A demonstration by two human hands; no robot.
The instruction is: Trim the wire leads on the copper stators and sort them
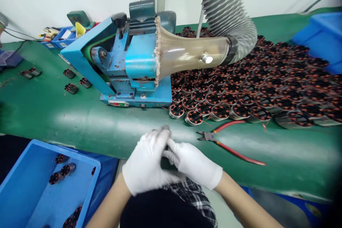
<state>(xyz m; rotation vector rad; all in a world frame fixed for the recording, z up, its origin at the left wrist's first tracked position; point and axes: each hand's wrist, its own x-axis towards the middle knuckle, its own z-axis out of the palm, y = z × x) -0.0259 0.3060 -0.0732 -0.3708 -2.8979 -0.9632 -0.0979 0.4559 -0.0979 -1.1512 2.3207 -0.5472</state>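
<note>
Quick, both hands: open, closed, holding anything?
Left hand: gloved, partly curled; whether it holds anything can't be told.
Right hand: gloved, curled, partly hidden; its hold can't be told either.

The machine (141, 57) stands on the worktop (107, 128) toward its back edge, a duct (184, 51) running right from it. Massed cylinders (249, 88) fill the worktop to the machine's right, below and behind the duct; a bin (322, 39) sits beyond them by the back edge. Pliers (209, 136) lie between this mass and the front edge. Left of the machine are loose cylinders (71, 88), with small trays (63, 37) behind. Before the front edge, at left, a crate (24, 174) holds more cylinders (68, 169).
</note>
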